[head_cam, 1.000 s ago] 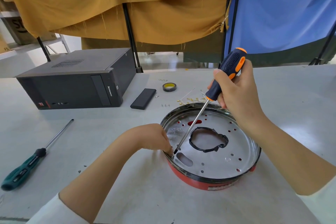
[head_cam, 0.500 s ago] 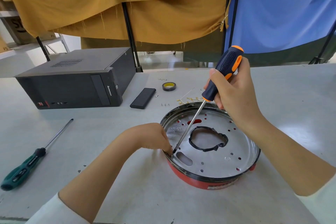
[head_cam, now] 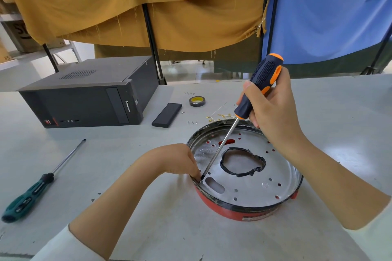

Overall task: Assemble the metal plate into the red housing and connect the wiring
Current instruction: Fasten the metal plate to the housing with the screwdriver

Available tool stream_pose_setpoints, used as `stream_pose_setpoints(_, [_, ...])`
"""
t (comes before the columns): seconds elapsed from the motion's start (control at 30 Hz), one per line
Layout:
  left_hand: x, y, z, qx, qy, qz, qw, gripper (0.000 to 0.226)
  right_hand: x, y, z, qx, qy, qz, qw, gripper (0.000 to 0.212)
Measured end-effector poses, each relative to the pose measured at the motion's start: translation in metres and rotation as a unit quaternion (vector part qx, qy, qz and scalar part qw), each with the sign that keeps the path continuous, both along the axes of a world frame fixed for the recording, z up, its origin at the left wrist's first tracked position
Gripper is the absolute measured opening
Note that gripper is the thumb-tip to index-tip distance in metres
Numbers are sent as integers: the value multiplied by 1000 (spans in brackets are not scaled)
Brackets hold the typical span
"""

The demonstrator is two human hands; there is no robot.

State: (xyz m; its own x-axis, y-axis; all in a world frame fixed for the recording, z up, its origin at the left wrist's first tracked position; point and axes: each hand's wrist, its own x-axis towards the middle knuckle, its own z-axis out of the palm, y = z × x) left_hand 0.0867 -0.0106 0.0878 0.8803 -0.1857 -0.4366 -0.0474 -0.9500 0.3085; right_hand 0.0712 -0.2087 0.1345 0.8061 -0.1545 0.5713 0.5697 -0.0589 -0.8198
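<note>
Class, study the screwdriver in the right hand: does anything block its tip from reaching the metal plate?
Nothing visible does. The orange-and-black screwdriver in the right hand already has its tip down at the metal plate near its left rim, beside the left hand fingertips.

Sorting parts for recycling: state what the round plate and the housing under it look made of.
Round plate: bare polished metal, probably steel or aluminium; it shines and mirrors the screwdriver shaft. Housing: glossy red, either painted metal or plastic; the coating hides which.
</note>
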Motion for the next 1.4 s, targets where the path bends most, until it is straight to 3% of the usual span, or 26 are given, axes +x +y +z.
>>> stream_pose_setpoints(0.2, [0, 0, 0, -1, -2, 1, 1000, 30, 0, 0, 0, -2, 3, 6, 1000, 21])
stream_pose_setpoints(0.4, [0, 0, -1, -1, -3, 2, 1000, 30, -2, 2, 8, -25, 7, 72, 997, 21])
stream_pose_setpoints(0.63, [-1, 0, -2, -10, -2, 4, 1000, 29, 3, 3, 20, -103, 45, 90, 990, 20])
stream_pose_setpoints(0.93, [-4, 1, -1, -12, 3, 0, 1000, 25, 1, 12, 24, -128, 30, 116, 984, 19])
stream_pose_setpoints(1.03, [-3, 3, -3, -29, 12, -5, 1000, 16, 2, 12, 29, -142, 51, 152, 977, 17])
stream_pose_setpoints(1.2, [-3, 10, -16, -120, -28, -6, 992, 13, 1, 13, 38, -205, 71, 187, 958, 37])
stream_pose_setpoints(1.3, [-4, 14, -33, -279, -109, 91, 950, 10, -1, 15, 39, -223, 68, 213, 949, 36])
stream_pose_setpoints(1.4, [-2, 9, -56, -479, -161, 196, 841, 15, -1, 15, 41, -216, 71, 230, 946, 36])
